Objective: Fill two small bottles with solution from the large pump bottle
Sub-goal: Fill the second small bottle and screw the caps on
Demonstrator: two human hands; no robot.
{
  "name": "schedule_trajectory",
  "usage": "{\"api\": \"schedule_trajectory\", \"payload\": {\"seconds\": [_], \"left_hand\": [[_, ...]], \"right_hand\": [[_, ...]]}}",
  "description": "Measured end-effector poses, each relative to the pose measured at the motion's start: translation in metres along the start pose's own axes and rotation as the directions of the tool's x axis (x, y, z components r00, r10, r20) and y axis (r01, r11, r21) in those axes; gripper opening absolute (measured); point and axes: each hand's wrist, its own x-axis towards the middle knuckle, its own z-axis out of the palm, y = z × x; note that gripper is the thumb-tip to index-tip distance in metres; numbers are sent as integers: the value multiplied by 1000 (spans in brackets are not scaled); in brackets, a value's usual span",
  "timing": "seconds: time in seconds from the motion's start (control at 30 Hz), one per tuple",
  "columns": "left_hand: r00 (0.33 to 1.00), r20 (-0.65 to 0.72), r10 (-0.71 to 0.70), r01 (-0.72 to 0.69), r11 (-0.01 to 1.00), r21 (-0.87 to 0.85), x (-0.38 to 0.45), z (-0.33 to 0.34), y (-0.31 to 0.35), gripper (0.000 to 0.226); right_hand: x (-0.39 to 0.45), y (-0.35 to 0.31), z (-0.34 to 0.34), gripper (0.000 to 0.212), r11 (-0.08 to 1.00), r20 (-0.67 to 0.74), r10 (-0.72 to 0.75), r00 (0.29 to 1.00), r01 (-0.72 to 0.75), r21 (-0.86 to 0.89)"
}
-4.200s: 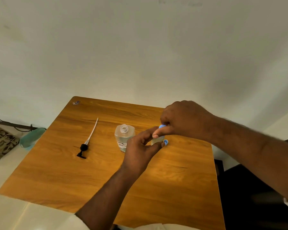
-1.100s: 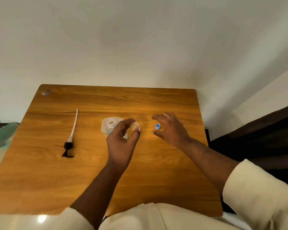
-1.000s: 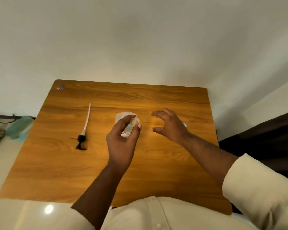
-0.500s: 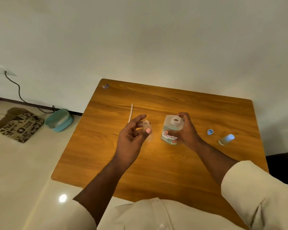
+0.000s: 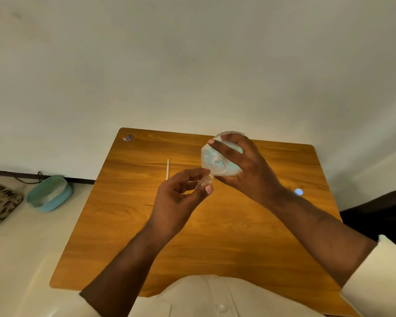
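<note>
Head view: you are pouring, with both hands raised over the middle of the frame above the bench [image 5: 215, 236].
Left hand [image 5: 177, 202]: your grip is closed on the small bottle [image 5: 205, 181], pinched between thumb and fingertips just left of centre, neck tipped up and to the right.
Right hand [image 5: 245, 172]: your grip is wrapped around the large bottle [image 5: 220, 161], pump off, tilted so its open mouth faces down toward you.
Mouths: the two openings sit just beside each other; whether they touch is not clear.
How to pour: bring the small neck squarely under the large mouth, then tilt slowly; the wide mouth would likely flood a narrow neck.
Steadying: consider lowering both wrists nearer the bench, so any spill falls short.
Flow: no stream can be made out.
Blue cap [image 5: 298, 191]: lying on the bench at centre right, well apart from your hands.
Pump tube [image 5: 167, 169]: lying on the bench beyond your left hand, clear of the work.
</note>
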Motion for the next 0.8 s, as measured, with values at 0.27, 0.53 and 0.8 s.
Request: {"api": "schedule_trajectory", "payload": {"seconds": [0.27,0.53,0.8], "left_hand": [[999,1,54,-54,998,-11,6,4,23,41],[998,21,56,-56,998,-22,7,7,30,47],[997,19,75,-74,997,-37,4,5,35,52]], "right_hand": [[19,-4,-31,79,950,-34,-133,991,118,-288],[25,-9,-46,77,926,-31,-156,987,135,-353],[28,-12,-51,74,908,-53,-187,981,152,-390]]}}
